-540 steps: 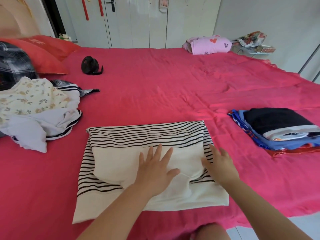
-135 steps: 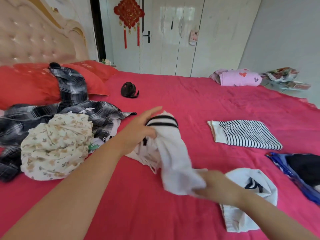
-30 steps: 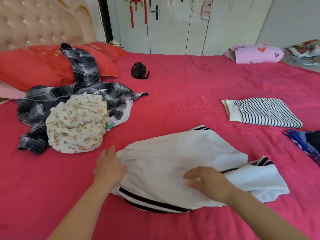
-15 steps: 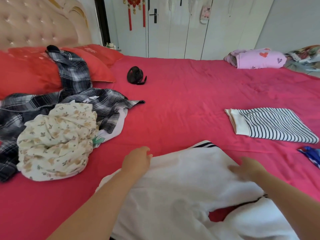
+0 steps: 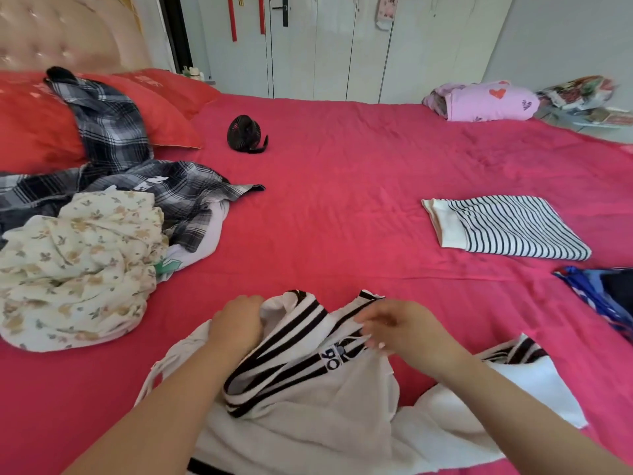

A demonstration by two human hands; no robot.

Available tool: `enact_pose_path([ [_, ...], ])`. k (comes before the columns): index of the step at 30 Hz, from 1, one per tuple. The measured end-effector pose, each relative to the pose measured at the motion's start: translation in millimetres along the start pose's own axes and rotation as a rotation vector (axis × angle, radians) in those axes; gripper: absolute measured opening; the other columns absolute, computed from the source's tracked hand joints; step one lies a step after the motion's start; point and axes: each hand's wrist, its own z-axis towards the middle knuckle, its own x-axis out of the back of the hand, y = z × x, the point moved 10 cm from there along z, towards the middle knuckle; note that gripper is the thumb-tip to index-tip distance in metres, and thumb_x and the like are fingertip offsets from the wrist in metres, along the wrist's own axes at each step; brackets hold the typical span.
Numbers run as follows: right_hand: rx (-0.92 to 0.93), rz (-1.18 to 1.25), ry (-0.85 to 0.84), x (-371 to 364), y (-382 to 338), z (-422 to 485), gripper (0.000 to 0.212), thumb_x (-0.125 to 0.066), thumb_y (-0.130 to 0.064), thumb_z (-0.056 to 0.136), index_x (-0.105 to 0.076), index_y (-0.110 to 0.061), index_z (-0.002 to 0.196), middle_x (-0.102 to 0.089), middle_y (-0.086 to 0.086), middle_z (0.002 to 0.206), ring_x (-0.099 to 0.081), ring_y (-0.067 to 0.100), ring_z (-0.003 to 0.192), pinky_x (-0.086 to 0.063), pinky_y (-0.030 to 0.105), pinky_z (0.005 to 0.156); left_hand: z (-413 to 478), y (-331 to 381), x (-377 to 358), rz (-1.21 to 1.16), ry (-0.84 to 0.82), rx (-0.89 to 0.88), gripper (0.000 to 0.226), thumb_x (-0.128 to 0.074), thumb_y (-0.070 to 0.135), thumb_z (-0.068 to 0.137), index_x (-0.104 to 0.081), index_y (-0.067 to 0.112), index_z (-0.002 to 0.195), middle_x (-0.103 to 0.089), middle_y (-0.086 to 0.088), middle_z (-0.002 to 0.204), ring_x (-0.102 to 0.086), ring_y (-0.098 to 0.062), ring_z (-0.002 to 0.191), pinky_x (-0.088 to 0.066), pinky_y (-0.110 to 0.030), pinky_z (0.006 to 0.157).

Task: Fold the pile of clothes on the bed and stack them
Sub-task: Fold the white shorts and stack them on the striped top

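Together, both hands (image 5: 236,325) (image 5: 402,329) grip the white shirt (image 5: 308,409).

White garment (image 5: 308,416): white cloth with black-striped bands and a small printed tag, rumpled and unfolded at 6 o'clock on the bed (image 5: 342,200). The left hand (image 5: 236,323) grips a bunched part and the right hand (image 5: 394,327) pinches the striped band.
Floral garment (image 5: 78,262): cream with small leaf print, heaped loosely at 9 o'clock.
Plaid shirt (image 5: 113,132): black-and-white check, unfolded, sprawled at 10 o'clock. It lies partly under the floral garment, with one part up on a red pillow (image 5: 30,132).
Striped top (image 5: 513,228): cream with thin black stripes, folded into a flat rectangle at 3 o'clock.
Folded stack (image 5: 596,293): blue patterned cloth with a dark piece on top, at 4 o'clock, cut off by the frame edge.
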Motion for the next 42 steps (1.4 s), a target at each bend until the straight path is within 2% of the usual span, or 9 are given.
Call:
enact_pose_path([
  [4, -0.057, -0.425, 0.066, 1.7, 45.1, 24.4, 0.059, -0.056, -0.017, 0.086, -0.036, -0.026, 0.141, -0.051, 0.005, 0.129, -0.048, 0.019, 0.115, -0.036, 0.023, 0.091, -5.8, -0.1, -2.3, -0.026, 0.018, -0.023, 0.023, -0.042, 0.02, 0.091, -0.055, 0.014, 0.11, -0.053, -0.009, 0.107, -0.053, -0.028, 0.101, -0.04, -0.034, 0.076],
  [8, -0.027, -0.629, 0.01, -16.1, 57.6, 48.1, 0.053, -0.054, -0.022, 0.086, -0.04, -0.029, 0.137, -0.026, 0.004, 0.146, -0.029, 0.028, 0.132, -0.036, 0.039, 0.105, -7.1, 6.2, 1.5, -0.058, 0.057, -0.047, 0.022, -0.043, 0.027, 0.093, -0.056, 0.01, 0.097, -0.049, -0.006, 0.093, -0.053, -0.029, 0.095, -0.039, -0.035, 0.074],
  [12, 0.08, -0.674, -0.011, -5.5, 46.8, 61.4, 0.021, -0.049, -0.02, 0.09, -0.057, -0.011, 0.107, -0.055, 0.008, 0.12, -0.049, 0.026, 0.115, -0.041, 0.032, 0.085, -5.1, 8.3, 20.8, -0.23, 0.159, -0.056, 0.028, -0.043, 0.019, 0.093, -0.036, 0.013, 0.066, -0.038, -0.001, 0.075, -0.051, -0.031, 0.086, -0.031, -0.033, 0.066],
  [16, -0.012, -0.566, 0.193, 93.2, 45.5, 59.8, 0.011, -0.048, -0.025, 0.094, -0.051, -0.016, 0.087, -0.062, 0.005, 0.074, -0.059, 0.025, 0.072, -0.031, 0.03, 0.053, 4.2, 5.3, 66.5, -0.292, 0.366, -0.048, 0.015, -0.043, 0.01, 0.093, -0.05, 0.004, 0.081, -0.055, -0.019, 0.09, -0.052, -0.036, 0.091, -0.03, -0.037, 0.069],
  [21, -0.192, -0.755, 0.364, 197.7, 69.9, 50.8, 0.035, -0.047, -0.032, 0.094, -0.04, -0.021, 0.061, -0.059, 0.012, 0.081, -0.054, 0.028, 0.079, -0.029, 0.031, 0.062, 23.1, 7.4, 117.0, -0.326, 0.585, 0.006, 0.016, -0.045, 0.006, 0.092, -0.054, -0.007, 0.088, -0.057, -0.029, 0.093, -0.053, -0.042, 0.089, -0.035, -0.044, 0.069],
  [24, -0.348, -0.791, 0.352, 210.9, 100.0, 49.1, 0.025, -0.045, -0.036, 0.094, -0.058, -0.017, 0.085, -0.064, 0.013, 0.096, -0.055, 0.027, 0.086, -0.041, 0.032, 0.07, 36.9, 15.1, 111.2, -0.25, 0.503, 0.066, 0.02, -0.049, 0.01, 0.09, -0.057, -0.001, 0.106, -0.058, -0.023, 0.107, -0.053, -0.041, 0.102, -0.041, -0.048, 0.081],
  [28, -0.361, -0.795, 0.29, 166.6, 127.6, 46.8, 0.049, -0.053, -0.037, 0.089, -0.043, -0.02, 0.134, -0.052, 0.014, 0.126, -0.049, 0.032, 0.116, -0.045, 0.044, 0.095, 28.8, 46.8, 75.1, -0.055, 0.354, -0.01, 0.05, -0.052, 0.017, 0.088, -0.038, 0.018, 0.137, -0.042, -0.003, 0.138, -0.038, -0.026, 0.126, -0.036, -0.039, 0.096],
  [35, -0.253, -0.745, 0.288, 116.1, 147.4, 36.1, 0.044, -0.046, -0.024, 0.09, -0.046, -0.029, 0.133, -0.044, 0.002, 0.136, -0.041, 0.023, 0.125, -0.04, 0.038, 0.1, -13.0, 182.6, -8.1, -0.114, 0.067, -0.532, 0.039, -0.042, 0.029, 0.095, -0.046, 0.025, 0.134, -0.038, 0.007, 0.14, -0.033, -0.018, 0.129, -0.032, -0.03, 0.102],
  [42, -0.408, -0.698, 0.338, 178.9, 198.8, 21.0, 0.043, -0.046, -0.021, 0.091, -0.04, -0.021, 0.135, -0.052, 0.006, 0.129, -0.051, 0.028, 0.115, -0.046, 0.039, 0.089, 17.9, 226.9, -45.9, -0.128, -0.03, -0.382, 0.059, -0.04, 0.016, 0.096, -0.015, 0.029, 0.148, 0.0, -0.005, 0.157, -0.02, -0.026, 0.138, -0.033, -0.034, 0.105],
])
